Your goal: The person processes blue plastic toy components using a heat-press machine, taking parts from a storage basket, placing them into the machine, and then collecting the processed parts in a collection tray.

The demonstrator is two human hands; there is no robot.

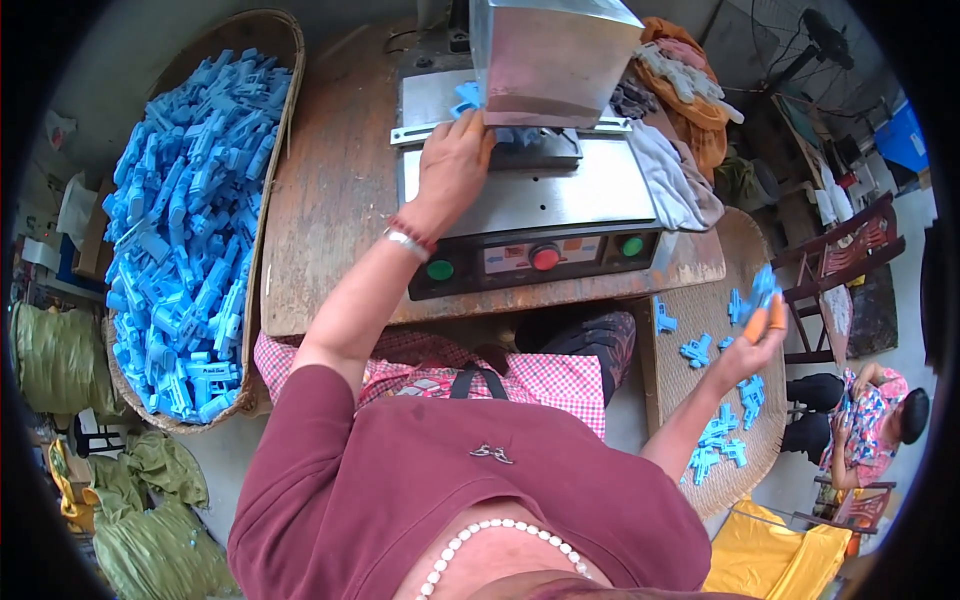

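My left hand [455,160] reaches to the plate of a bench machine [580,190], its fingers closed and partly hidden beside the metal hood [560,60]. A light-blue plastic toy pistol [466,97] shows just beyond those fingers and appears to be in their grip. Under the hood, more blue plastic [515,136] sits at the dark fixture [540,155]. Out to the right, my right hand [750,350], with orange covers on its fingertips, grips another blue toy pistol [765,285]. It is raised over a woven tray [665,400] where several blue toy pistols [697,349] lie scattered.
A long wicker basket [290,100] heaped with blue toy pistols [190,200] stands left of the wooden table [320,220]. Green and red buttons [545,258] line the machine's front. Cloths [670,165] lie to its right. Beyond the tray are a wooden chair [840,260] and a seated person [870,410].
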